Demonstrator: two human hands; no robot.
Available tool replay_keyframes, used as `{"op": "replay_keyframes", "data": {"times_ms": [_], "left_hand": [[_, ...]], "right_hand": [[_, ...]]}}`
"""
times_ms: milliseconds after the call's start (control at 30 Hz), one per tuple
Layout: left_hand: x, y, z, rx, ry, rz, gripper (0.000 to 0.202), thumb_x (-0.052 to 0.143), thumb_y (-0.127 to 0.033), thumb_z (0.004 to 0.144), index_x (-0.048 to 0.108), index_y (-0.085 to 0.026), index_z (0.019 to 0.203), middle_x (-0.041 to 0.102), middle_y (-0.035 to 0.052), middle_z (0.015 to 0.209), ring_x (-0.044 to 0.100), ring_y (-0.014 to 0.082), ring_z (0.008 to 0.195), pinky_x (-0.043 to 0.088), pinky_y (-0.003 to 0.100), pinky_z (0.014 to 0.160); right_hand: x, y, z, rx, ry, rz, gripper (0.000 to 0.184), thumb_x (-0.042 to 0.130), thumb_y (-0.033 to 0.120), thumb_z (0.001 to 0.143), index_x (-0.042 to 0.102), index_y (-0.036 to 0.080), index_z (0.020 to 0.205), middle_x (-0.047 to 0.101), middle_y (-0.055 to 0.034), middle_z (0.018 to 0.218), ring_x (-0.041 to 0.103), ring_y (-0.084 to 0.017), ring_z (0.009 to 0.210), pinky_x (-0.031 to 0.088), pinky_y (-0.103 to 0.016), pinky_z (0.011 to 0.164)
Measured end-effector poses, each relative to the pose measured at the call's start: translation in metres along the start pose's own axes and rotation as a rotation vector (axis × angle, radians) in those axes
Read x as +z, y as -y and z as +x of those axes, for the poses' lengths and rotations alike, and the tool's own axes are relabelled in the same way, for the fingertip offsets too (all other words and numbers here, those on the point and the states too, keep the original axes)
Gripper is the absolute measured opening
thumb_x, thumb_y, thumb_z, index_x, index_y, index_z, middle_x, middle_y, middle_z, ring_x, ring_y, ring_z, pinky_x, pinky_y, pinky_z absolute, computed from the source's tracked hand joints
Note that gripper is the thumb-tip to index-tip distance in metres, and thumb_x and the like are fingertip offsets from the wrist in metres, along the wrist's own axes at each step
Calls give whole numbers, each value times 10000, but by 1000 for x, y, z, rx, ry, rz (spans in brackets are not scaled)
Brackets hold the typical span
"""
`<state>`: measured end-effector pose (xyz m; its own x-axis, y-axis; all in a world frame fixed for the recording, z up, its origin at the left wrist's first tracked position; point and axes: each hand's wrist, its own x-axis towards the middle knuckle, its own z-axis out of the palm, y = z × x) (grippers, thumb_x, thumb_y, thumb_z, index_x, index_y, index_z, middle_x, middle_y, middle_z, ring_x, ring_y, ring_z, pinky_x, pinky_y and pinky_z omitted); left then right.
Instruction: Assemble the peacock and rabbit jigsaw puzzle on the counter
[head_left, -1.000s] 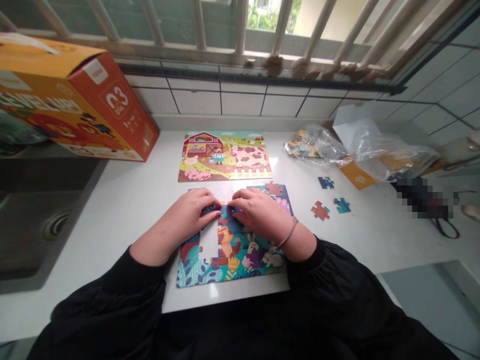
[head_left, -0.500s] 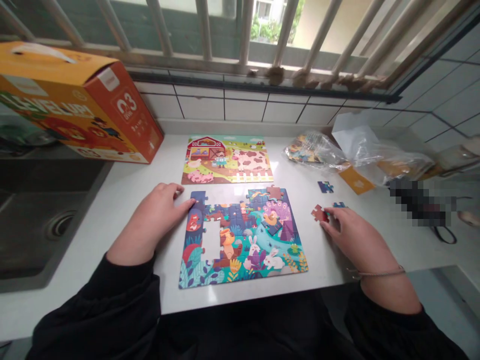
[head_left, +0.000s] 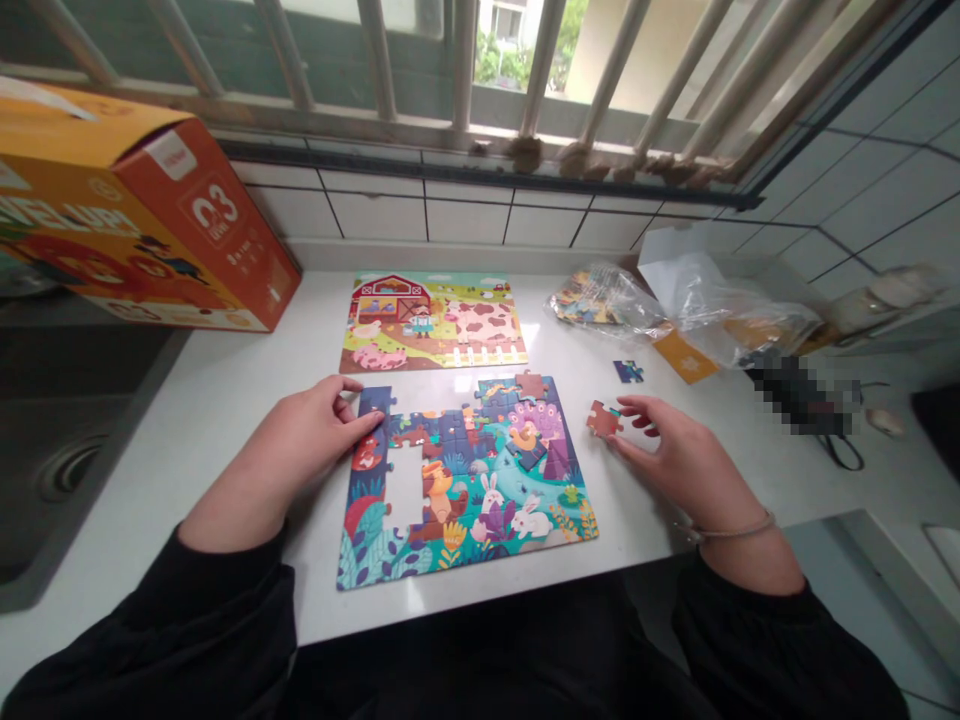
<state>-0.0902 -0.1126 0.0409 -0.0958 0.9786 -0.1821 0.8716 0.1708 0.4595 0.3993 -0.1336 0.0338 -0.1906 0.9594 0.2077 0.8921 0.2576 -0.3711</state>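
A colourful animal jigsaw [head_left: 480,490] lies on the white counter in front of me, with a gap near its left side. My left hand [head_left: 300,445] rests at the puzzle's upper left corner, fingers curled, touching its edge. My right hand [head_left: 667,450] is to the right of the puzzle and pinches a reddish-brown puzzle piece [head_left: 602,418] between thumb and fingers. One loose reddish piece [head_left: 531,384] sits on the puzzle's top edge. A blue piece [head_left: 628,371] lies farther right on the counter.
A finished farm jigsaw [head_left: 431,322] lies behind the animal one. An orange box [head_left: 142,230] sits at the back left above a dark sink [head_left: 67,440]. Plastic bags [head_left: 675,300] with more pieces lie at the back right, beside a black strap.
Both hands left the puzzle's middle. The right hand went right, took the reddish-brown piece and lifted it toward the puzzle. The left hand settled at the upper left corner.
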Motion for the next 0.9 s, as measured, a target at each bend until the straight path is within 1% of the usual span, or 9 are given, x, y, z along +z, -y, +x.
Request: {"op": "replay_keyframes", "data": {"times_ms": [100, 200, 367, 433, 533, 600, 700, 800, 900], "left_hand": [[2, -1, -1, 11, 10, -13, 584, 724, -645, 847, 680, -213, 1238, 751, 32, 788, 711, 286, 703, 444, 361, 630], [3, -2, 0, 3, 29, -14, 583, 725, -627, 853, 676, -212, 1261, 741, 15, 766, 709, 274, 691, 449, 357, 633], [5, -4, 0, 14, 44, -10, 559, 728, -605, 877, 680, -205, 1263, 744, 17, 793, 714, 266, 715, 449, 357, 655], [4, -5, -1, 12, 42, -13, 535, 732, -587, 885, 683, -200, 1252, 743, 16, 795, 714, 261, 724, 451, 355, 667], [4, -7, -4, 22, 29, -30, 494, 731, -555, 901, 688, -207, 1249, 739, 8, 793, 714, 254, 735, 455, 349, 685], [4, -7, -5, 31, 18, -40, 480, 733, -548, 904, 694, -215, 1247, 735, 3, 791, 712, 254, 736, 452, 346, 678], [5, -6, -6, 38, 13, -50, 477, 735, -543, 906, 694, -218, 1253, 732, 1, 788, 711, 256, 736, 451, 345, 672], [5, -6, -6, 34, 25, -56, 460, 727, -529, 911, 690, -216, 1246, 730, 0, 784, 712, 253, 732, 453, 344, 677], [5, -7, -7, 30, 31, -61, 439, 725, -518, 909, 686, -218, 1227, 733, -1, 782, 712, 250, 730, 454, 342, 677]], "right_hand": [[3, 20, 9, -82, 14, 30, 457, 687, 478, 1017, 675, 187, 1370, 797, -160, 1169, 777, -290, 947, 663, -466, 861], [10, 41, 23, -177, 58, 73, 428, 720, 373, 1000, 662, 192, 1384, 789, -150, 1220, 782, -289, 999, 668, -479, 910], [25, 83, 46, -399, 110, 163, 460, 719, 215, 993, 623, 215, 1442, 745, -154, 1379, 728, -316, 1266, 631, -512, 1064], [32, 104, 51, -476, 156, 162, 463, 727, 186, 992, 616, 211, 1441, 739, -155, 1370, 717, -320, 1265, 621, -520, 1068], [44, 139, 48, -548, 270, 155, 445, 747, 197, 1000, 621, 198, 1427, 754, -141, 1264, 726, -312, 1172, 628, -502, 1011], [53, 161, 40, -554, 324, 162, 443, 747, 209, 1004, 623, 200, 1429, 751, -134, 1235, 725, -306, 1146, 627, -484, 984], [66, 186, 27, -498, 344, 157, 435, 738, 231, 1011, 623, 191, 1428, 743, -130, 1203, 728, -300, 1108, 624, -456, 951], [77, 201, 16, -422, 338, 153, 380, 713, 285, 1052, 621, 158, 1397, 738, -131, 1173, 730, -295, 1066, 623, -439, 929], [83, 208, 11, -367, 285, 152, 326, 708, 341, 1072, 625, 173, 1339, 738, -119, 1136, 731, -288, 1020, 623, -422, 888]]}}
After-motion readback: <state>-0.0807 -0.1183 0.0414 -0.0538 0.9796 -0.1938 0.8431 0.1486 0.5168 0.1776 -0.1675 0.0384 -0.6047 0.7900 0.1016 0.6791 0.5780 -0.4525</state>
